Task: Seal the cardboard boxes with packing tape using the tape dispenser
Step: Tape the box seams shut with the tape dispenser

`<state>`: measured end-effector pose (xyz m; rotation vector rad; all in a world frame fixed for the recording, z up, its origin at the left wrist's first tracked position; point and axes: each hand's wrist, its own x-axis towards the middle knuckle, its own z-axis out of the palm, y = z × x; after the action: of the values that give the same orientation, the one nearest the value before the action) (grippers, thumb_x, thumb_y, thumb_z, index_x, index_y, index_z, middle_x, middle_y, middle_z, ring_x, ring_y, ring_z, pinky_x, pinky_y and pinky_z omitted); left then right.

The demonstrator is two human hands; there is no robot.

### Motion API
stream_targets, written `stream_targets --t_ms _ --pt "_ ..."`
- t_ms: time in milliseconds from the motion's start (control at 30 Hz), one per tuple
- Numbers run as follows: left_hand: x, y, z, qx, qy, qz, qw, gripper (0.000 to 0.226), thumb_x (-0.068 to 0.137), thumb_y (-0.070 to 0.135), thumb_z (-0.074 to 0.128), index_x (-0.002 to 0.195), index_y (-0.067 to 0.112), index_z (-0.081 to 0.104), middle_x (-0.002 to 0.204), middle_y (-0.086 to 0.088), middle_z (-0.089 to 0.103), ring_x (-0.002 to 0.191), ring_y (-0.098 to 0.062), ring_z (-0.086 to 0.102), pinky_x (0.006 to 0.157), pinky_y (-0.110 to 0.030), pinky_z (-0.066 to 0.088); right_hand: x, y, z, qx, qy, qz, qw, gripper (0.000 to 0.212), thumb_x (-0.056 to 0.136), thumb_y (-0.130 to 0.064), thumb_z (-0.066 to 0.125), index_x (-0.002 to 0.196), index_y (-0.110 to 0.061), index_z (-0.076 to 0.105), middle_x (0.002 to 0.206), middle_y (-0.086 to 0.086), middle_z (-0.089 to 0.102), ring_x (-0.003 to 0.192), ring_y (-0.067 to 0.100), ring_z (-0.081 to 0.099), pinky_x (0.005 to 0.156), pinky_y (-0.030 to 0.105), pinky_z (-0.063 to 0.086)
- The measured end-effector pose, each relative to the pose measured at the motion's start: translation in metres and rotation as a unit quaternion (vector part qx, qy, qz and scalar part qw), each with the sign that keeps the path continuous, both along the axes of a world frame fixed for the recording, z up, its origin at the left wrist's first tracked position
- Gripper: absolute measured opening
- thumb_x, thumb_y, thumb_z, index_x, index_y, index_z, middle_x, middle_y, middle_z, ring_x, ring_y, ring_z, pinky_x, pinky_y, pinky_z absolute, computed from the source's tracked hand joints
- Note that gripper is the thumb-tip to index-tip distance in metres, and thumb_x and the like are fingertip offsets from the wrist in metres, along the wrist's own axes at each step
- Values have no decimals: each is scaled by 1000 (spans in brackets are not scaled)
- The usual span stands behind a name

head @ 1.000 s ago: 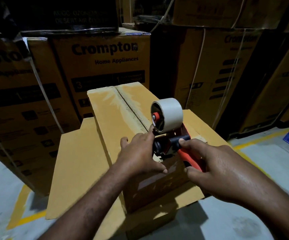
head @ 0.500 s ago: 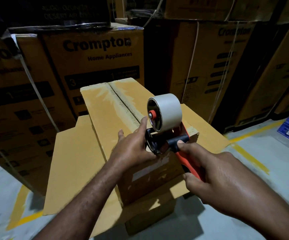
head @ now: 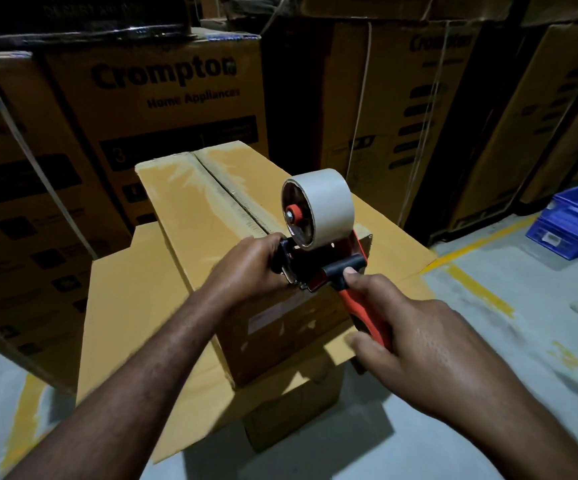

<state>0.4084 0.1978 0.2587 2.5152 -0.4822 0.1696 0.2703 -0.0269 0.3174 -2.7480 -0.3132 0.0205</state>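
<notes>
left hand [head: 246, 268] moves off the box top and onto the nose of the tape dispenser [head: 318, 271]

half a second ago the left hand lay on the box [head: 190, 216] with a finger stretched along the centre seam; now its fingers are curled round the dispenser's black front, at the near end of that seam in mid-frame. the right hand [head: 419, 348], lower right, keeps its wrap round the orange handle, thumb on the black crossbar. the dispenser has barely shifted and sits at the box's near top edge, its tape roll [head: 322, 206] upright above it. the seam running to the upper left looks untaped, so the hand change reads as steadying or freeing the tape end before the pull across; whether tape is already stuck down cannot be told.
</notes>
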Motion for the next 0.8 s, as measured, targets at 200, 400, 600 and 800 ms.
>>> stream_targets --t_ms 200,400,600,800 --pt "18 7 7 41 -15 -8 999 37 85 20 80 117 15 64 108 -2 71 93 -15 66 81 -38 57 12 15 -25 47 0 -16 999 68 98 -31 53 148 -49 9 85 -14 47 72 1 45 55 15 31" --pt "50 19 14 62 -1 5 998 37 83 11 81 117 11 67 113 -6 72 104 -21 67 90 -38 55 43 39 -41 98 -74 -31 992 65 95 -30 56 144 -44 15 115 0 61 86 13 50 69 26 41" --pt "60 27 11 47 -3 -24 999 44 83 7 79 125 20 70 119 -2 72 109 -18 67 95 -44 56 42 37 -59 106 -87 -40 990 64 97 -28 55 143 -45 14 114 -2 60 88 12 50 71 23 40" --pt "63 30 26 216 101 -98 966 68 90 6 71 148 32 47 162 -4 34 141 -26 42 114 -40 37 30 35 -78 111 -91 -58 988 64 97 -28 56 142 -46 13 118 -3 58 97 12 57 76 23 47"
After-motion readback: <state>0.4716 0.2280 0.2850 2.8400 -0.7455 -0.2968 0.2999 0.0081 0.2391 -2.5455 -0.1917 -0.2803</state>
